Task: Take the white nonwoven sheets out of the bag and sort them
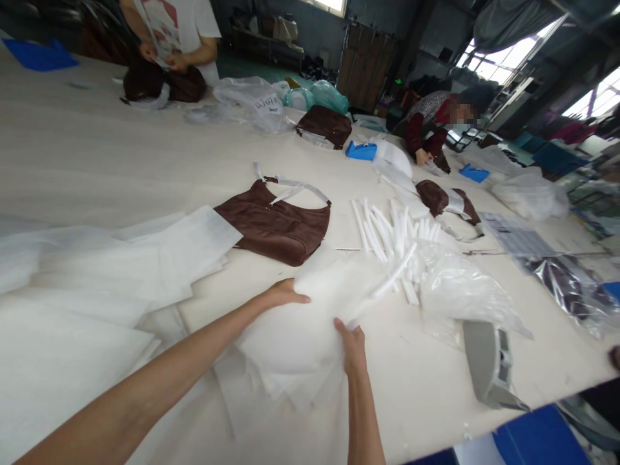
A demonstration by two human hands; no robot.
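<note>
A loose bundle of thin white packing paper (290, 336) is gripped between my two hands, its lower edges fanned out over the table. My left hand (283, 292) pinches its upper left side, thumb on top and fingers mostly hidden beneath. At the right side of the bundle, my right hand (352, 343) has its thumb on the paper and the other fingers partly hidden. Just beyond lies a brown handbag (278, 223), its strap wrapped in white. More white sheets (97, 278) are heaped at the left.
White foam-like rolls (382, 232) lie beside a clear plastic bag (455, 284) at the right. A grey tape dispenser (489, 365) stands near the front edge. Brown bags (324, 126) lie farther back. One person (179, 39) handles a bag across the table, another (431, 129) works at the right.
</note>
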